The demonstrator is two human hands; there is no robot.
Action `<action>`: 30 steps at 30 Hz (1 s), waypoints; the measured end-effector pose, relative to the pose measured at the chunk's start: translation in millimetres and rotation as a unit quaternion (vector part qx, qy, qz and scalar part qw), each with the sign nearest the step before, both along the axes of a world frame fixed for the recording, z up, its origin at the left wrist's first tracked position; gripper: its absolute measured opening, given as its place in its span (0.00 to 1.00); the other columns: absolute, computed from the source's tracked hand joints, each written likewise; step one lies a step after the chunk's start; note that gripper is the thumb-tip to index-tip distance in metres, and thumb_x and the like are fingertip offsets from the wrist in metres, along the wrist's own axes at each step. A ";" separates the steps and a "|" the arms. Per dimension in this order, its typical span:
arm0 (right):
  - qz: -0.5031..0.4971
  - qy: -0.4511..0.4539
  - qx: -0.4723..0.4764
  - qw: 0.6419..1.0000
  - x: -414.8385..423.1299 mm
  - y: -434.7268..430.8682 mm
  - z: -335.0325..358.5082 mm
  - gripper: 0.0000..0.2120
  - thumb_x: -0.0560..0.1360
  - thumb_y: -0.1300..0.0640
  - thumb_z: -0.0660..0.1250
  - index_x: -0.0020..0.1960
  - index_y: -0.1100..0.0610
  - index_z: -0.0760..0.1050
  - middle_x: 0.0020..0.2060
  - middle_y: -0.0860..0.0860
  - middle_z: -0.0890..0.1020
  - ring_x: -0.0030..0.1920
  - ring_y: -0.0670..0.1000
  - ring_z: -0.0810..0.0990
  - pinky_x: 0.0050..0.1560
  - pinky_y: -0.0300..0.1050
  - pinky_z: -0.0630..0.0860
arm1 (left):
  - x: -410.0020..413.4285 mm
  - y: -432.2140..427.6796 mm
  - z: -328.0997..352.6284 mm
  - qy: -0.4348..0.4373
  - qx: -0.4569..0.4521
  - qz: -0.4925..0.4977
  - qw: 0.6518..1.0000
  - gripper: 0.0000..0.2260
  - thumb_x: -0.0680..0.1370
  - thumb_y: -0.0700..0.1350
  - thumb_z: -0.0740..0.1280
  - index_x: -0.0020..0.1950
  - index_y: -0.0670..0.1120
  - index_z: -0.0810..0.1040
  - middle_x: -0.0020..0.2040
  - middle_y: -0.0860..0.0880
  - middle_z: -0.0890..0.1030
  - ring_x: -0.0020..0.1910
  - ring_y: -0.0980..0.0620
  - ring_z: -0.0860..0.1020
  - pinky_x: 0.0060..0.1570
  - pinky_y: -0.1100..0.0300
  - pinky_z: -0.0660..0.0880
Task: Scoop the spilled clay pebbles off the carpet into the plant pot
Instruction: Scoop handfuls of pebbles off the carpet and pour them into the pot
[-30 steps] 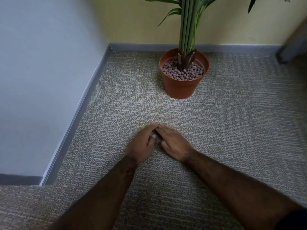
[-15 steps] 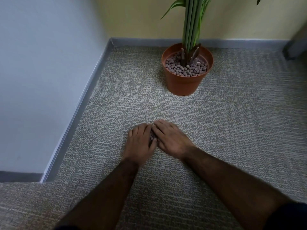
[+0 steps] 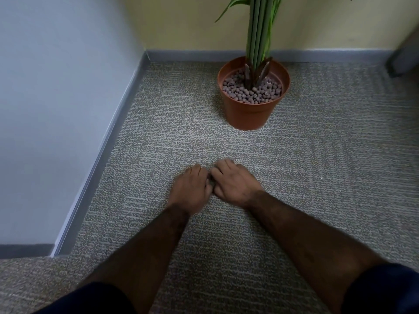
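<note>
Left hand (image 3: 189,189) and right hand (image 3: 233,181) lie palm-down on the carpet (image 3: 158,137), fingers curled, cupped together over the spilled clay pebbles (image 3: 210,181) — only a dark sliver shows; firmness of hold unclear. Advice: keep finger edges pressed into the looped pile, close underneath, lift level. Small round pebbles roll easily — smooth terracotta-coloured plant pot (image 3: 250,109) stands well apart ahead.

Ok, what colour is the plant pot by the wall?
Terracotta orange-brown; the plant pot shows plainly in the head view, standing on the carpet.
</note>
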State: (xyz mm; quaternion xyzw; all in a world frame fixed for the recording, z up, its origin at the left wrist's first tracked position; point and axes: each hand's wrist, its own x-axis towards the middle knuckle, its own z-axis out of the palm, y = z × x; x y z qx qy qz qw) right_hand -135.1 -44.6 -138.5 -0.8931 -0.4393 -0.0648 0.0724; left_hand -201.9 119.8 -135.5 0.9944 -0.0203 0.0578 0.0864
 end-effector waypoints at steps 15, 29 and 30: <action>-0.064 -0.010 -0.033 0.997 -16.1 -1.6 8.0 0.09 0.80 0.55 0.62 0.46 0.57 0.79 0.40 0.55 0.83 0.37 0.58 0.82 0.32 0.49 0.77 | 5.9 -2.8 5.9 -0.003 0.025 0.007 1.000 0.12 0.82 0.50 0.63 0.44 0.45 0.78 0.41 0.44 0.82 0.38 0.41 0.81 0.33 0.51 0.75; -0.370 0.318 0.288 0.824 7.5 -15.4 31.0 0.22 0.84 0.48 0.60 0.32 0.53 0.70 0.27 0.47 0.73 0.27 0.47 0.68 0.29 0.39 0.62 | 9.2 -1.6 5.3 -0.034 -0.243 0.163 0.956 0.23 0.84 0.55 0.59 0.31 0.48 0.62 0.26 0.53 0.67 0.25 0.53 0.63 0.28 0.59 0.57; -0.402 0.374 0.372 0.748 8.8 -18.6 33.2 0.22 0.84 0.50 0.62 0.32 0.53 0.69 0.26 0.47 0.71 0.26 0.48 0.67 0.28 0.39 0.63 | 10.2 -3.4 8.4 -0.050 -0.318 0.190 0.928 0.22 0.84 0.53 0.60 0.31 0.49 0.62 0.26 0.53 0.65 0.25 0.54 0.61 0.27 0.60 0.57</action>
